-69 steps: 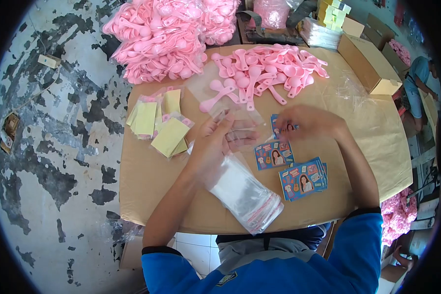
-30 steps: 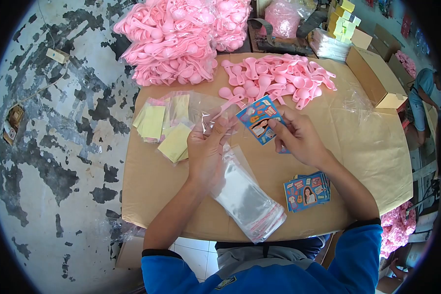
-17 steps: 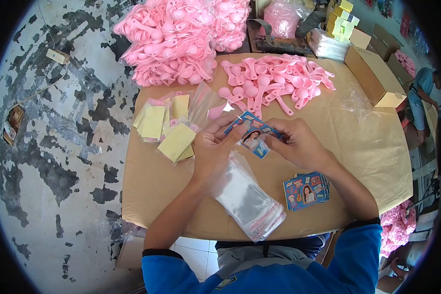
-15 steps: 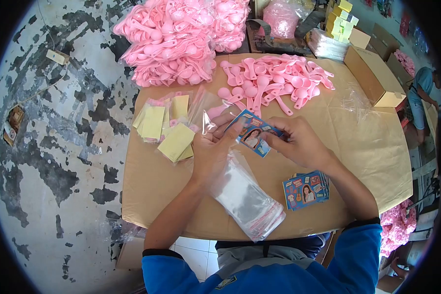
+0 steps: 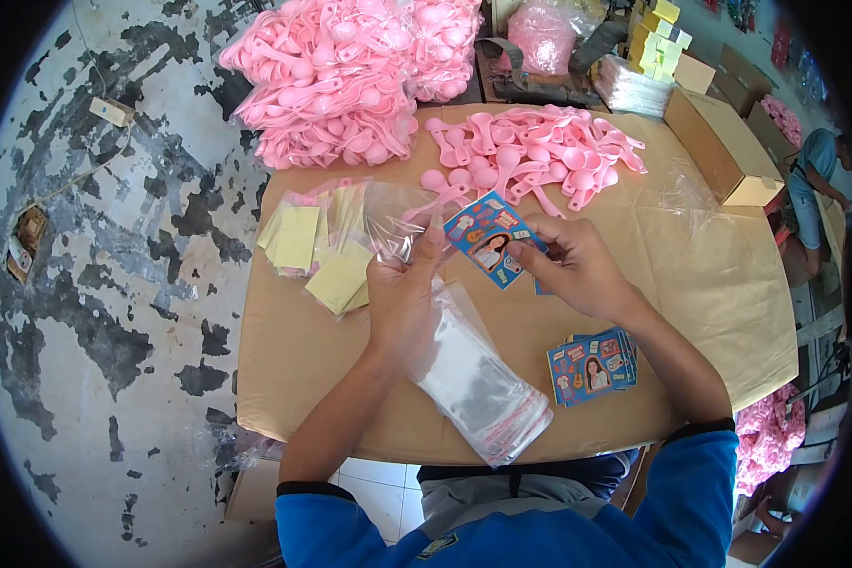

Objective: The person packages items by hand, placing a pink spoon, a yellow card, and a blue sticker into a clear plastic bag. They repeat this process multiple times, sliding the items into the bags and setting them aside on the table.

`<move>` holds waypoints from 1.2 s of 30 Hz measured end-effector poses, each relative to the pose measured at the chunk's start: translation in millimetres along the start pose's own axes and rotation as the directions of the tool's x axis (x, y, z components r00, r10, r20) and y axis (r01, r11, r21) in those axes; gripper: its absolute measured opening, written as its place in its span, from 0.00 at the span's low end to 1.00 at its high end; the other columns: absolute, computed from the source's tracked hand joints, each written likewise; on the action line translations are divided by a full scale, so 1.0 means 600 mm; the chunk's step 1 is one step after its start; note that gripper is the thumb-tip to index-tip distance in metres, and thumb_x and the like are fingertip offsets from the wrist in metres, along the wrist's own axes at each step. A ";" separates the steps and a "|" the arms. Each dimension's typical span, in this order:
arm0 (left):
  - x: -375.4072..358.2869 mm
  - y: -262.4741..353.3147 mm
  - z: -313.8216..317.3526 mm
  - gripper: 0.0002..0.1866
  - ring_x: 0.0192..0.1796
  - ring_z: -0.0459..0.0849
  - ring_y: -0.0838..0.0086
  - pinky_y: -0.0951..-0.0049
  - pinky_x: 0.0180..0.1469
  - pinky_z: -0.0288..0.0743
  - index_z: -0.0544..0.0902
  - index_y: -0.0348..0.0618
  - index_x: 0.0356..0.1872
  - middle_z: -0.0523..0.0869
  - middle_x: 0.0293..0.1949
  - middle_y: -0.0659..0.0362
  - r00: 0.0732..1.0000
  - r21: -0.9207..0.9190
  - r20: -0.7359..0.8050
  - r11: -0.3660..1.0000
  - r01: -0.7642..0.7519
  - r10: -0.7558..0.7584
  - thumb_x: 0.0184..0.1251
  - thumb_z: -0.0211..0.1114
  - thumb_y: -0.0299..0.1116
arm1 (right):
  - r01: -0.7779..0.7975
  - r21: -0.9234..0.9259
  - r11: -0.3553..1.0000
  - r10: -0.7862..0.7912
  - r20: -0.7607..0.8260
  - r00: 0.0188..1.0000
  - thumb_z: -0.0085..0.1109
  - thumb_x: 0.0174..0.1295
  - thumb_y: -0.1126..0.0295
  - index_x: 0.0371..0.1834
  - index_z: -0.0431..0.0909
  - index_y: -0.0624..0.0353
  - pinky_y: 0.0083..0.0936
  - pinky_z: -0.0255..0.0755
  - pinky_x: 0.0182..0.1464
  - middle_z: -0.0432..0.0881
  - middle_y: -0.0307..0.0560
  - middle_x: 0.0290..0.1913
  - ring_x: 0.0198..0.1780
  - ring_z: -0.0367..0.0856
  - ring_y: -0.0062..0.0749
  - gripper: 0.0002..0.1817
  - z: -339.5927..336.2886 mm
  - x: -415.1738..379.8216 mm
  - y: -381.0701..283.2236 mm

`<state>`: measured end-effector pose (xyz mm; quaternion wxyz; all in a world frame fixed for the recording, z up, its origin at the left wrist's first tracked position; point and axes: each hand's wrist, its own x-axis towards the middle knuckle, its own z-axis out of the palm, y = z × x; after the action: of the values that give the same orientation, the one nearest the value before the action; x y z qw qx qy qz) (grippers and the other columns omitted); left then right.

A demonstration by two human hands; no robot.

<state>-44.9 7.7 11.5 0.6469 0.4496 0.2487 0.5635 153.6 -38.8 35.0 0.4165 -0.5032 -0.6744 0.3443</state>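
Note:
My right hand is closed on a blue printed card, pinching it between thumb and fingers. Another blue edge shows beneath those fingers. My left hand is closed on a clear plastic bag, its thumb up against the card's left edge. Under the left wrist lies a stack of clear plastic bags. A pile of similar blue cards rests by my right forearm. Beyond my left hand are filled packets with yellow cards.
Loose pink spoons are heaped at the table's far side. Bulging bags of pink spoons stand at the back left. A cardboard box sits at the back right, near stacked yellow boxes. Another person is at far right.
The card has come up and left and now faces me more fully. My left fingers have turned, and the clear bag spreads out to the left of the card.

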 end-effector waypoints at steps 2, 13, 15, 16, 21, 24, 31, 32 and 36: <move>-0.004 0.005 0.005 0.17 0.53 0.81 0.76 0.70 0.59 0.75 0.78 0.33 0.54 0.83 0.51 0.55 1.000 0.035 0.002 0.999 0.010 -0.010 0.71 0.62 0.34 | 0.000 -0.095 0.995 0.005 0.053 0.999 0.59 0.66 0.70 0.49 0.80 0.61 0.21 0.65 0.26 0.77 0.35 0.25 0.24 0.66 0.15 0.11 -0.002 0.000 -0.002; -0.008 0.005 0.014 0.13 0.41 0.84 0.82 0.79 0.45 0.77 0.81 0.36 0.50 0.87 0.43 0.58 0.994 0.023 0.087 0.997 0.071 -0.072 0.67 0.65 0.31 | -0.121 0.089 0.989 0.114 0.079 0.990 0.59 0.67 0.69 0.52 0.81 0.62 0.17 0.63 0.26 0.74 0.32 0.24 0.25 0.66 0.11 0.13 0.007 -0.005 -0.006; -0.012 0.003 0.009 0.11 0.43 0.84 0.80 0.75 0.51 0.77 0.80 0.39 0.49 0.86 0.45 0.59 0.989 0.094 0.072 0.988 0.125 -0.132 0.68 0.64 0.29 | -0.092 0.130 0.987 0.082 0.081 0.993 0.58 0.68 0.69 0.54 0.81 0.61 0.16 0.62 0.25 0.74 0.30 0.24 0.25 0.65 0.10 0.14 0.013 -0.003 -0.004; -0.016 0.001 0.010 0.13 0.44 0.83 0.81 0.76 0.49 0.77 0.79 0.39 0.51 0.85 0.45 0.59 0.991 0.128 0.106 0.989 0.073 -0.087 0.68 0.65 0.30 | -0.040 0.161 0.986 0.030 0.061 0.998 0.58 0.68 0.69 0.55 0.81 0.60 0.16 0.61 0.25 0.73 0.29 0.24 0.25 0.64 0.10 0.14 0.023 -0.005 -0.007; -0.026 -0.008 0.029 0.24 0.54 0.78 0.80 0.77 0.51 0.75 0.70 0.39 0.62 0.80 0.52 0.59 0.967 0.105 0.248 0.990 -0.092 0.063 0.69 0.64 0.34 | -0.046 0.380 0.924 0.028 0.052 0.998 0.57 0.69 0.67 0.58 0.80 0.56 0.15 0.60 0.25 0.72 0.27 0.23 0.24 0.64 0.09 0.16 0.042 -0.008 0.005; -0.019 -0.005 0.014 0.27 0.60 0.76 0.74 0.72 0.58 0.73 0.63 0.40 0.68 0.76 0.59 0.57 0.972 -0.079 0.230 0.994 0.073 -0.053 0.74 0.56 0.40 | -0.090 0.307 0.948 0.061 0.103 0.993 0.57 0.69 0.66 0.55 0.80 0.57 0.14 0.61 0.26 0.75 0.29 0.26 0.25 0.65 0.10 0.15 0.034 -0.004 0.004; -0.009 0.006 0.006 0.29 0.66 0.72 0.65 0.63 0.67 0.67 0.55 0.39 0.73 0.70 0.67 0.48 0.920 -0.120 0.391 0.990 0.080 -0.027 0.78 0.44 0.44 | -0.123 0.410 0.904 0.078 0.125 0.989 0.60 0.67 0.64 0.48 0.81 0.60 0.15 0.66 0.30 0.80 0.31 0.30 0.29 0.72 0.11 0.12 0.038 -0.002 -0.020; -0.014 0.008 0.010 0.28 0.66 0.72 0.64 0.63 0.67 0.66 0.57 0.39 0.71 0.69 0.67 0.47 0.918 -0.095 0.396 0.992 0.079 -0.035 0.78 0.46 0.42 | -0.176 0.425 0.888 0.115 0.166 0.979 0.61 0.67 0.64 0.47 0.81 0.60 0.15 0.67 0.31 0.81 0.32 0.31 0.30 0.74 0.11 0.12 0.036 -0.004 -0.031; -0.017 0.005 0.006 0.21 0.67 0.71 0.63 0.63 0.65 0.69 0.64 0.42 0.65 0.68 0.67 0.45 0.882 -0.015 0.470 0.999 -0.036 0.039 0.75 0.53 0.34 | -0.114 0.481 0.869 0.075 0.100 0.992 0.61 0.67 0.65 0.47 0.81 0.59 0.15 0.72 0.34 0.83 0.35 0.34 0.33 0.78 0.13 0.11 0.047 -0.004 -0.010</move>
<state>-45.7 -3.5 13.8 0.6780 0.5757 0.0742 0.4510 126.0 -44.0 27.9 0.4855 -0.4009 -0.5567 0.5419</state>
